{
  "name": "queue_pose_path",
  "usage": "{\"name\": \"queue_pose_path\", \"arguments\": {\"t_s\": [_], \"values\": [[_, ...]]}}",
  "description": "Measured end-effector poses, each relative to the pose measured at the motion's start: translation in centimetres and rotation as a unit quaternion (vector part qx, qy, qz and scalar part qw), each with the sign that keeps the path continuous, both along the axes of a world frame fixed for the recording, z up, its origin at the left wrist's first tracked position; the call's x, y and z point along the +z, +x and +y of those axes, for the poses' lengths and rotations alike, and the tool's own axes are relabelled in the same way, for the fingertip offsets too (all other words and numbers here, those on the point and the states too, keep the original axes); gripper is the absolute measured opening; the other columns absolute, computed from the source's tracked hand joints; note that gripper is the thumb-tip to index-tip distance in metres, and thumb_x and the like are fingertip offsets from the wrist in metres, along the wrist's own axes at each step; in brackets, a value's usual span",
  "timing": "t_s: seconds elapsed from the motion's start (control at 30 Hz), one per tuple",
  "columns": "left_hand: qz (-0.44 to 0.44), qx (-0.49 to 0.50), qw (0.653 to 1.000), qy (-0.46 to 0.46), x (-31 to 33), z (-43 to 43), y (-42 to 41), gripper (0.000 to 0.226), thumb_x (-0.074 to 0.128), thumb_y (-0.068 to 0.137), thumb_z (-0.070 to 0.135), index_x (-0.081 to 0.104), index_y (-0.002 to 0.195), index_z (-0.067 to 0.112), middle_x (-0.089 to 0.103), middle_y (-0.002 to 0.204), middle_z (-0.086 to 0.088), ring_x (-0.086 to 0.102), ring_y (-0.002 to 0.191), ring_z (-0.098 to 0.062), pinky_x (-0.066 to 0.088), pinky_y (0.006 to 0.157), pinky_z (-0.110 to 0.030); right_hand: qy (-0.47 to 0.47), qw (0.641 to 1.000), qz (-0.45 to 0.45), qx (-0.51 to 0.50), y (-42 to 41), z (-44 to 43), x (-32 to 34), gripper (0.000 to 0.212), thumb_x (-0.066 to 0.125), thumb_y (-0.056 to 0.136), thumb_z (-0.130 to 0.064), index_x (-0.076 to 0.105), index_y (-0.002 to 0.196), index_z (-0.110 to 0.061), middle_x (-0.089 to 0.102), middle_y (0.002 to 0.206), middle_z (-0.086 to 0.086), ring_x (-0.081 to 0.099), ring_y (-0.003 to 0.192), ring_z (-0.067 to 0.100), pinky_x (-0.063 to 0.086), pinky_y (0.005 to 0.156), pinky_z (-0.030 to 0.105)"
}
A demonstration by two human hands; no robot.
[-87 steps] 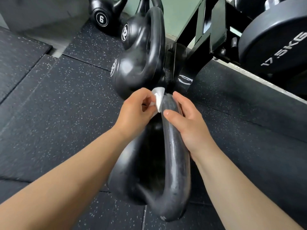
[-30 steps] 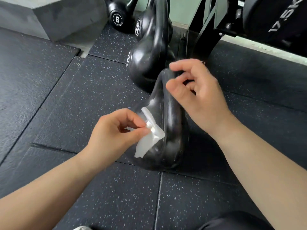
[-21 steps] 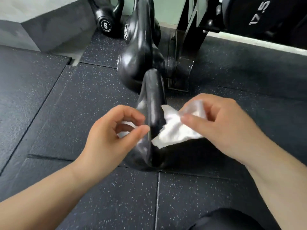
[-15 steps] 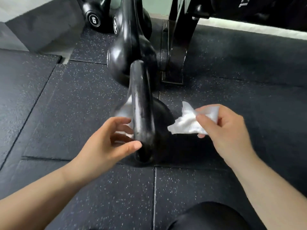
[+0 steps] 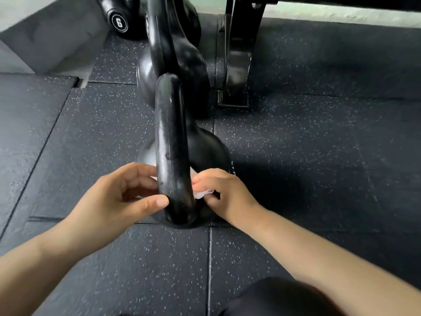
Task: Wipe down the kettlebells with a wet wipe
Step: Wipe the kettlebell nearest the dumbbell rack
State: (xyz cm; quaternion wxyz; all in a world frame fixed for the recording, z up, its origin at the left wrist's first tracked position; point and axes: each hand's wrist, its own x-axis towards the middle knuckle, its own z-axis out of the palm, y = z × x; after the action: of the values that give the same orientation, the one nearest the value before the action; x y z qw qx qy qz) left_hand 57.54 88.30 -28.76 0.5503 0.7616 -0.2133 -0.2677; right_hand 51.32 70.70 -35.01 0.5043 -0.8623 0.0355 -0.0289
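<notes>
1. The nearest kettlebell (image 5: 206, 151) stands upright on the speckled rubber floor (image 5: 307, 160), just in front of the person. Its thick black handle (image 5: 170, 133) runs edge-on toward the camera.
2. The right hand (image 5: 225, 192) pinches a crumpled white wet wipe (image 5: 202, 194) between thumb and curled fingers. It holds the wipe against the right side of the handle, low down near the end closest to the camera (only a small fold of the wipe shows).
3. The left hand (image 5: 118, 197) is loosely curled and grips nothing. Its thumb tip and forefinger tip touch the left side of the handle, level with the right hand.
4. A second kettlebell (image 5: 182, 60) stands right behind the nearest one, its handle also edge-on to the camera. Whether the two touch cannot be told.
5. A smaller kettlebell marked 6 (image 5: 118, 21) sits farther back on the left.
6. A black metal rack leg (image 5: 237, 65) meets the floor just to the right of the second kettlebell.
7. A knee (image 5: 280, 297) in dark clothing shows at the bottom edge.
</notes>
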Motion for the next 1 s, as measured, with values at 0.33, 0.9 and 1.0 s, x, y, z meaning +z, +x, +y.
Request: {"name": "queue_pose_path", "arguments": {"t_s": [0.33, 0.9, 1.0], "values": [[-0.004, 0.001, 1.0, 0.014, -0.3, 0.2, 0.1, 0.042, 0.072, 0.037, 0.057, 0.063, 0.076, 0.045, 0.073, 0.078, 0.012, 0.068, 0.07, -0.006, 0.051, 0.066, -0.009, 0.261, 0.942, 0.21, -0.002, -2.2, 0.0, 2.7, 0.027, 0.063, 0.075, -0.001, 0.054, 0.074, -0.027, 0.053, 0.073, -0.006, 0.049, 0.071, 0.007, 0.04, 0.067, 0.017], [-0.004, -0.021, 1.0, 0.023, 0.1, 0.5, 0.5, 0.055, 0.069, 0.04, 0.061, 0.062, 0.085, 0.031, 0.073, 0.083, 0.015, 0.067, 0.074, -0.001, 0.05, 0.066, -0.008, 0.447, 0.855, 0.26, 0.042, -1.8, -1.1, 6.2, 0.018, 0.057, 0.065, 0.004, 0.052, 0.07, -0.013, 0.06, 0.061, -0.006, 0.059, 0.058, 0.007, 0.049, 0.054, 0.017], [-0.046, -0.001, 0.998, 0.05, 0.7, 1.0, 1.9, 0.073, 0.051, 0.037, 0.088, 0.066, 0.088, 0.037, 0.071, 0.086, 0.017, 0.066, 0.076, -0.001, 0.053, 0.071, -0.018, 0.487, 0.85, 0.199, 0.016, -0.5, -3.5, 7.9, 0.025, 0.057, 0.059, 0.004, 0.058, 0.078, -0.012, 0.063, 0.068, -0.003, 0.061, 0.062, 0.008, 0.051, 0.055, 0.019]]}}
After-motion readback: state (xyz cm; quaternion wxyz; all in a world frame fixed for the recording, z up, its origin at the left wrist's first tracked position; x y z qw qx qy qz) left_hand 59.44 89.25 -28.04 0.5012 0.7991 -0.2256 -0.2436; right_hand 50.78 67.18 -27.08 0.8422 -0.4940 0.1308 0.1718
